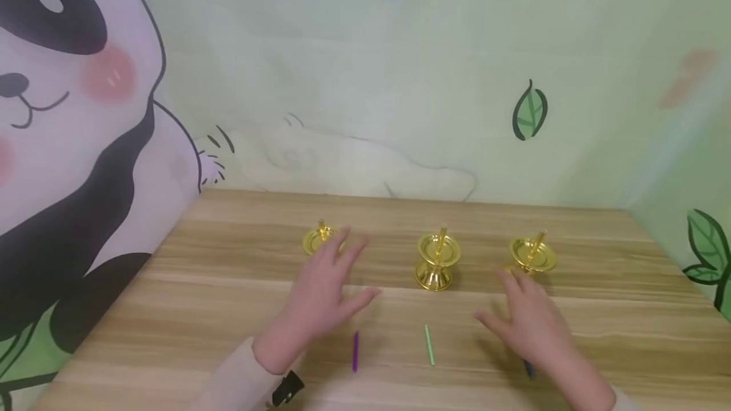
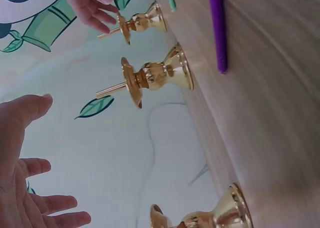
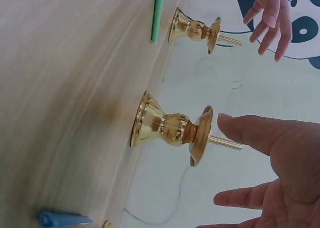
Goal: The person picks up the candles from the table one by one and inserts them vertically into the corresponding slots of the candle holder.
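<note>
Left of the middle candlestick (image 1: 435,273) and on its near side, the left hand (image 1: 320,297) hangs with thumb and fingers wide apart, holding nothing; right of the middle candlestick, also on its near side, the right hand (image 1: 533,319) is likewise spread and without a hold. In the head view the left hand's fingers overlap the left candlestick (image 1: 311,243), though the left wrist view shows no contact, while the right hand's fingertips overlap the right candlestick (image 1: 532,257), and I cannot tell whether they touch it. Nearer the person than the middle candlestick, three slim sticks lie on the wooden tabletop (image 1: 171,309): the purple stick (image 1: 355,351) to its left, the light green stick (image 1: 429,345) straight before it, the blue stick (image 1: 528,368) to its right, partly hidden by the right hand. What seems to count is this crosswise order: purple falls nearest the left hand, blue nearest the right, green between them, too even to call. Purple's long axis points almost straight away from the person; green's far end leans slightly left, roughly toward the middle candlestick's base
</note>
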A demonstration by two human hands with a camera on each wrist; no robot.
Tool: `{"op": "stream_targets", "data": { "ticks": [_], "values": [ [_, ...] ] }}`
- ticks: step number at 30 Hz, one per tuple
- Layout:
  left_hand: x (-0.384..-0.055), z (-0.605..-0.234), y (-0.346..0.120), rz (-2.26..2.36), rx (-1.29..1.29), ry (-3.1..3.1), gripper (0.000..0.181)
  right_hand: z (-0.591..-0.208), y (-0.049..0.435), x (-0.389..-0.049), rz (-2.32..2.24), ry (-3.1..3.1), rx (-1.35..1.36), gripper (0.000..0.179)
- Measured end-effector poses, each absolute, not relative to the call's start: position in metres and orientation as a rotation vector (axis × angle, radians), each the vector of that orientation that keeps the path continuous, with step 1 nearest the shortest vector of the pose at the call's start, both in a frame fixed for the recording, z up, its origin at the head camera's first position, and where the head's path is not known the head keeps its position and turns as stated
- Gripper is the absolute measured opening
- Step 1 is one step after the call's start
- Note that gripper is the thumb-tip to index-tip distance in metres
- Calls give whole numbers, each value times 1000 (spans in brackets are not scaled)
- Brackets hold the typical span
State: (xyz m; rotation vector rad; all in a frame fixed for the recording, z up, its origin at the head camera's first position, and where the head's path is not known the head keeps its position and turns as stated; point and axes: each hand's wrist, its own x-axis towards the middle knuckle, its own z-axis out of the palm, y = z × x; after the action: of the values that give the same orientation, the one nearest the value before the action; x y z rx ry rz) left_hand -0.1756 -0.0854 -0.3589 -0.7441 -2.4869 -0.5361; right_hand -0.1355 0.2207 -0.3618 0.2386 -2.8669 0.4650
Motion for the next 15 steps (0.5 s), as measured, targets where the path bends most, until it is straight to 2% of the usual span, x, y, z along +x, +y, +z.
{"op": "stream_targets", "data": {
  "ticks": [8, 15],
  "values": [
    [-182, -354, -94, -755, -635, -2436, 70, -361, 226, -133, 468, -2928, 162, 71],
    [-191, -350, -104, -770, -598, -2358, 66, -358, 231, -134, 456, -2983, 64, 68]
  ]
}}
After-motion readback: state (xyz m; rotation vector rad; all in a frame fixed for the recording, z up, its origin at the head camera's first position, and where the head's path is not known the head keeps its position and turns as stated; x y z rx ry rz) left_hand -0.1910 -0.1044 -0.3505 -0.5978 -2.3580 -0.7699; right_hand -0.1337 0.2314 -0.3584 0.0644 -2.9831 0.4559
